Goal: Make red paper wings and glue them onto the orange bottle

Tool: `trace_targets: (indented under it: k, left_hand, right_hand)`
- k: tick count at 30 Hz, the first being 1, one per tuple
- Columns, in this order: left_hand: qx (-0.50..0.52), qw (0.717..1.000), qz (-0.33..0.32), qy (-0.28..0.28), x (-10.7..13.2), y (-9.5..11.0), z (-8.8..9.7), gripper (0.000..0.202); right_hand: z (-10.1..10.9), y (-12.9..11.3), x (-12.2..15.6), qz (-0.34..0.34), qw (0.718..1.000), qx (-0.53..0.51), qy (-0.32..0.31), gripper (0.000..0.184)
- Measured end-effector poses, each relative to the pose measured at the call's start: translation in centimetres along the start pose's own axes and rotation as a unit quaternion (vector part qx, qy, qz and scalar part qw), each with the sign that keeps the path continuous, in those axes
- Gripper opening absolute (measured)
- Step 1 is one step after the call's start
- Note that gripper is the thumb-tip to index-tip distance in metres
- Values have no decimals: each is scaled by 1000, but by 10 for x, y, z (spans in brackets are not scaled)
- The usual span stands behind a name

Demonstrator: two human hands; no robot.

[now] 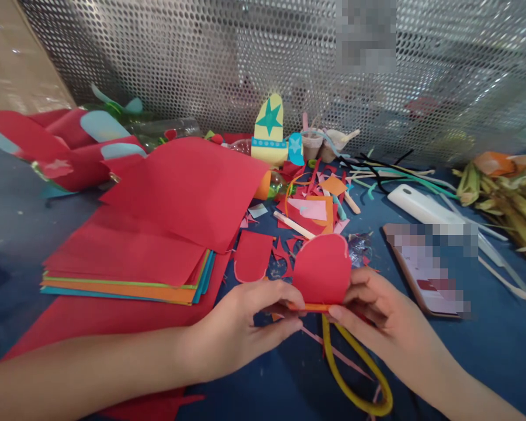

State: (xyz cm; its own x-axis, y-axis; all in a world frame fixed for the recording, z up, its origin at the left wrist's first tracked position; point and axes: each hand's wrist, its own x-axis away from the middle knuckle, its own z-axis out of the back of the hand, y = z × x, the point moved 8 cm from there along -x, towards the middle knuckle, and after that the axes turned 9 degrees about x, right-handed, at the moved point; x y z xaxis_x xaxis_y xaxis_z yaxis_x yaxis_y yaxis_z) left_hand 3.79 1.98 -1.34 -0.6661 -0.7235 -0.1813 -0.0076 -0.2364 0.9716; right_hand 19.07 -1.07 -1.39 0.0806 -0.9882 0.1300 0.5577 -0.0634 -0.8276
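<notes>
Between my hands stands a red paper piece (322, 269) with a rounded top and an orange strip along its lower edge. My left hand (258, 318) pinches the left end of that lower edge. On the other side my right hand (383, 310) grips the right edge, thumb in front and fingers behind. Below the paper hangs or lies a yellow loop (383, 403); what it joins is hidden. Just beyond my left hand, a second red rounded cutout (252, 255) rests on the blue table (477, 356).
Stacked colored paper (127, 245) covers the left side. Paper scraps (309, 210) and a yellow paper shape with a star (269, 126) lie ahead. A phone (425, 275), a white-handled tool (421, 204) and dried husks (504, 193) are at right. A perforated metal panel (193, 58) rises behind.
</notes>
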Motion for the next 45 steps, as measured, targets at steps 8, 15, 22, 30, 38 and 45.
trace_targets:
  k: [8,15,22,30,38,45]
  left_hand:
    - [-93,995,31,22,-8,-4,14,8]
    - [-315,946,-72,5,-18,0,24,14]
    - [-370,925,-63,60,-18,5,31,14]
    - [-305,949,-59,52,-20,-3,32,9]
    - [-301,951,-69,24,-20,-1,28,9]
    - [-250,963,-103,-24,-12,5,10,20]
  right_hand:
    - [27,-6,-1,65,969,217,103,18]
    - [47,12,-2,68,790,582,180,56]
    - [46,25,-9,77,807,562,162,67]
    - [46,9,-10,115,802,552,199,55]
    - [64,-11,4,95,860,416,281,44]
    - [78,2,4,18,929,238,281,33]
